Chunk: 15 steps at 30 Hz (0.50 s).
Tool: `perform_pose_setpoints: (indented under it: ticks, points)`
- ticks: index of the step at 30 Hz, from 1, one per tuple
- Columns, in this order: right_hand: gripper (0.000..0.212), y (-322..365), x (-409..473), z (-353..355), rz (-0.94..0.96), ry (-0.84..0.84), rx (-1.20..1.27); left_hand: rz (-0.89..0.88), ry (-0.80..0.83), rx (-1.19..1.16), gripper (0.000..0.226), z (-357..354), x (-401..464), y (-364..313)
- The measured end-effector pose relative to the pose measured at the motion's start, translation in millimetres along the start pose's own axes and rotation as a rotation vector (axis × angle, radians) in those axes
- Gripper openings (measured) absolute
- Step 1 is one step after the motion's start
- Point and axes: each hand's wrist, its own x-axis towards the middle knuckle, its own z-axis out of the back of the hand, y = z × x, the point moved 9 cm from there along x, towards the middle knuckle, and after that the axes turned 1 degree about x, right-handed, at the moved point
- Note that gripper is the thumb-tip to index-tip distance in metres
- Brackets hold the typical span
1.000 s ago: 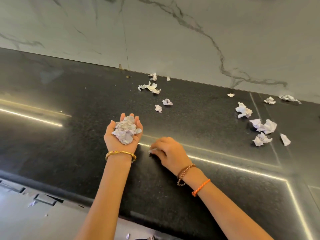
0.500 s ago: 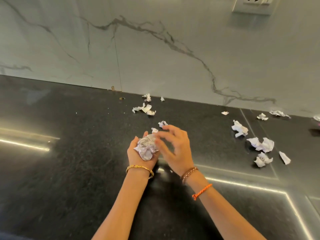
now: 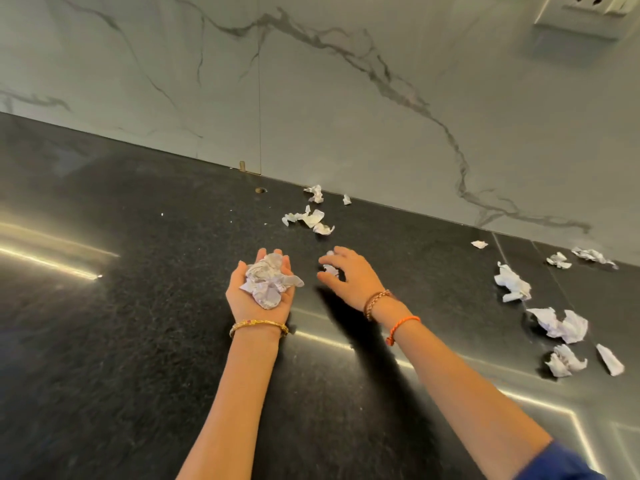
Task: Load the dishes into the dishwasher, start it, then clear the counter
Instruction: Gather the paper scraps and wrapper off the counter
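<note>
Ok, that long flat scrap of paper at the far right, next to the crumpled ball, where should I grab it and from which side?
Judging by its pose, pinch the long flat scrap across its narrow width near the middle, coming straight down from above. It lies flat on the black counter, so fingertips may need to catch a long edge first. The free right hand is nearer; the left hand is cupping a paper wad.

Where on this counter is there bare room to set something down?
The counter is bare left of the left hand, back to the wall. Paper scraps crowd the strip beyond the right hand, and more scraps litter the right end.
</note>
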Motion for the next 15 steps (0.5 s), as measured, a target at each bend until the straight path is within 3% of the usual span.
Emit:
perform_pose_setpoints:
  ticks: [5,8,11,15]
  points:
    - [0.026,25,-14,-13,0.164,-0.186,-0.011,-0.031,0.005,-0.050,0.033,6,-4,-12]
    - [0.019,23,-27,10,0.117,-0.422,0.331,-0.022,0.013,-0.065,0.033,7,-6,-12]
    - [0.025,33,-39,34,0.111,-0.578,0.644,0.007,0.019,-0.034,0.033,5,-6,-7]
    - [0.010,72,-53,52,0.391,-0.682,0.545,0.069,0.058,0.012,0.035,1,-4,7]
